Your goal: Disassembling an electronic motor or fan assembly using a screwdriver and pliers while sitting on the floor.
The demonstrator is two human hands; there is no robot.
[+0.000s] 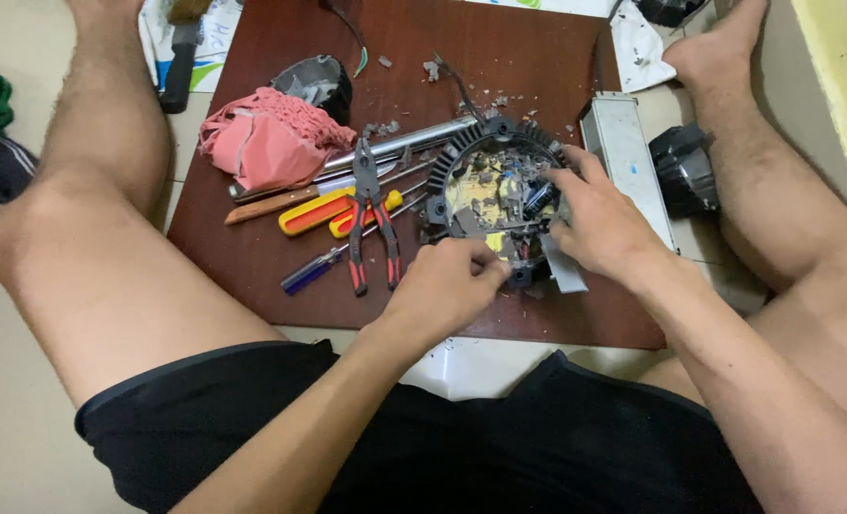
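A round black finned housing with a circuit board inside lies on a dark brown board between my legs. My left hand rests at the housing's near edge, fingers curled on a small part there; what it pinches is hidden. My right hand grips the housing's right side, fingertips over the circuit board. A grey strip sticks out under that hand.
Red-handled pliers, yellow-handled screwdrivers, a blue-handled screwdriver and a metal tube lie left of the housing. A pink cloth, a grey metal box and black parts surround it. Debris litters the board.
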